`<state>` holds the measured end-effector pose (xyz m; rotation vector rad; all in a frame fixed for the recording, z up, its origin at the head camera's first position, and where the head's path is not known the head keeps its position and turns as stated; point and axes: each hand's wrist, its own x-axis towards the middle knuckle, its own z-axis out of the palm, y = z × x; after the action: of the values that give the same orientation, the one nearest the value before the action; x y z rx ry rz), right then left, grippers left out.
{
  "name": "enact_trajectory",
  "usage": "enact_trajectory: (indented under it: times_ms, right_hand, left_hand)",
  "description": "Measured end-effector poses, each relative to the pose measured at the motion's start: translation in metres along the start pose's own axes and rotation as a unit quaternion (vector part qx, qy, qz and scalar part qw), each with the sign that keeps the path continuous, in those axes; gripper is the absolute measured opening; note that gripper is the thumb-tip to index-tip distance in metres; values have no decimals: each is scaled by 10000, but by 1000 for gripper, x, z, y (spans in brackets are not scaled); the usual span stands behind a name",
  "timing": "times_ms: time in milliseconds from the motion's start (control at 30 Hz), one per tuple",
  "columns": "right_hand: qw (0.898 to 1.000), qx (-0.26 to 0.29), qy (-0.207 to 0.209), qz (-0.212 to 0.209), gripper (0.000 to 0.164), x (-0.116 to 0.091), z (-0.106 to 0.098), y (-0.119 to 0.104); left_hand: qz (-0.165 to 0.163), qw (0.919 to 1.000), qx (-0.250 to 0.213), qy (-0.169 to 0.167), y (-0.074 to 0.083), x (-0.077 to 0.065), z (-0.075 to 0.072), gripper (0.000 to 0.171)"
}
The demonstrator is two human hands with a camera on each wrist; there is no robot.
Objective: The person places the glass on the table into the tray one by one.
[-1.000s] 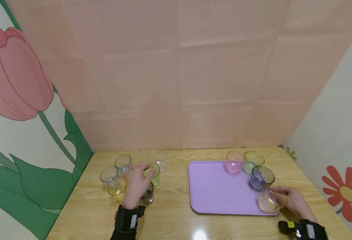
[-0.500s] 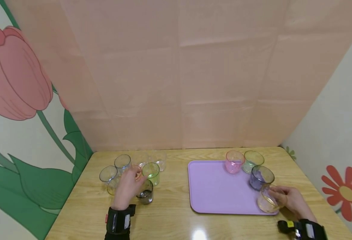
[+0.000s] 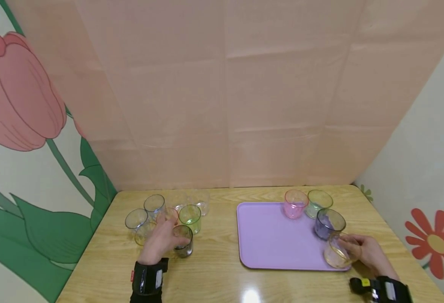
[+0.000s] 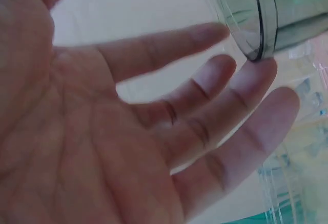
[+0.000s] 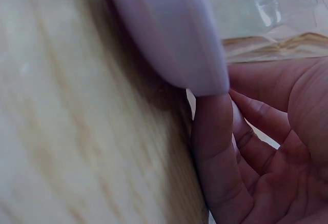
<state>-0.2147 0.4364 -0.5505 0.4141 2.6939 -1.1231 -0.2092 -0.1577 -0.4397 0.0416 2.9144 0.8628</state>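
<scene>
My left hand reaches over a cluster of coloured glasses, its thumb at the rim of a dark grey glass. In the left wrist view its fingers are spread and loosely bent, near the rim of a dark-edged glass; whether they touch it I cannot tell. Beside the hand stand a green glass and a yellow glass, partly covered. My right hand holds a pale amber glass at the near right corner of the purple tray.
On the tray's right side stand a pink glass, a pale green glass and a dark purple glass. Two bluish glasses, one a blue glass, and clear glasses stand at the left. Bare wooden tabletop lies between.
My left hand has moved left and down from the green glass, then its thumb shifted over the dark grey glass. My right hand and the amber glass have stayed in place.
</scene>
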Motion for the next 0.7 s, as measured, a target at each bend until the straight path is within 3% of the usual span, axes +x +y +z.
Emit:
enact_trajectory:
  times_ms: [267,700]
  right_hand:
    - [9999,109,-31,70,73,0,0,-2]
    - [9996,180,-69,193,72,-1,1,-1]
  left_hand:
    - [92,9984,295,-480,0,-1,1,94]
    - [406,9928,324,-1082,-1,6,9,93]
